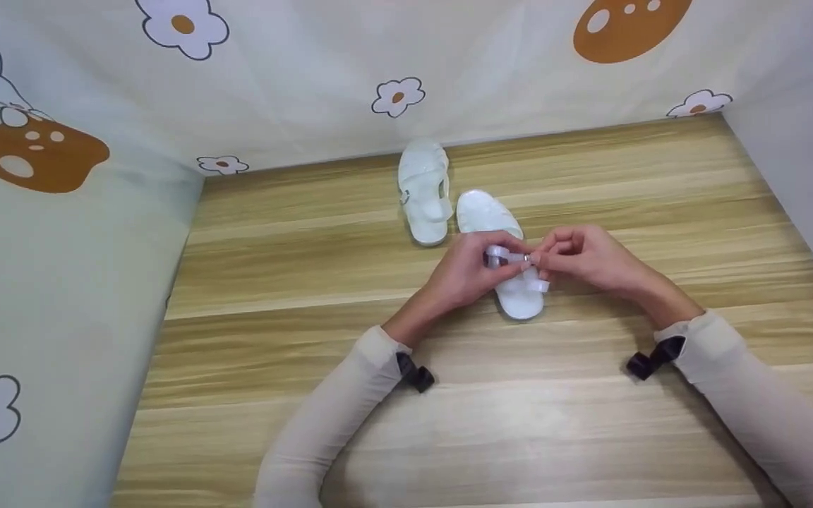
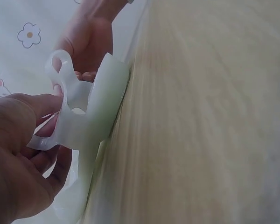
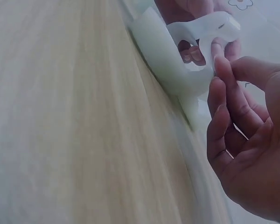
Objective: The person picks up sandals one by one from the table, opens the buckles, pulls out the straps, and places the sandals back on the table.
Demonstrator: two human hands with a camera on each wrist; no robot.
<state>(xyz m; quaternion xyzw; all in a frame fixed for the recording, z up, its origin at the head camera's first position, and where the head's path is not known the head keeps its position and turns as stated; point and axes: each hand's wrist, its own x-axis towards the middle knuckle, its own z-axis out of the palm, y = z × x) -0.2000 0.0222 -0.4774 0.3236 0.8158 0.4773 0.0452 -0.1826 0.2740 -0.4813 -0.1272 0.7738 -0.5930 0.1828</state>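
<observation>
While my left hand (image 1: 473, 264) and right hand (image 1: 590, 261) pinch the white plastic sandal (image 1: 519, 303) by its narrow strap (image 3: 208, 26), nearer the far edge of the wood-grain bench (image 1: 555, 423), slack fingers could lose it.

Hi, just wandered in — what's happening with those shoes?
A person is working on the strap of a white sandal with both hands. The left hand holds the strap while the right hand pinches at it. Whether it's fastened, I can't tell. The other white sandal lies untouched on the wood-grain surface, closer to the patterned backdrop.
</observation>
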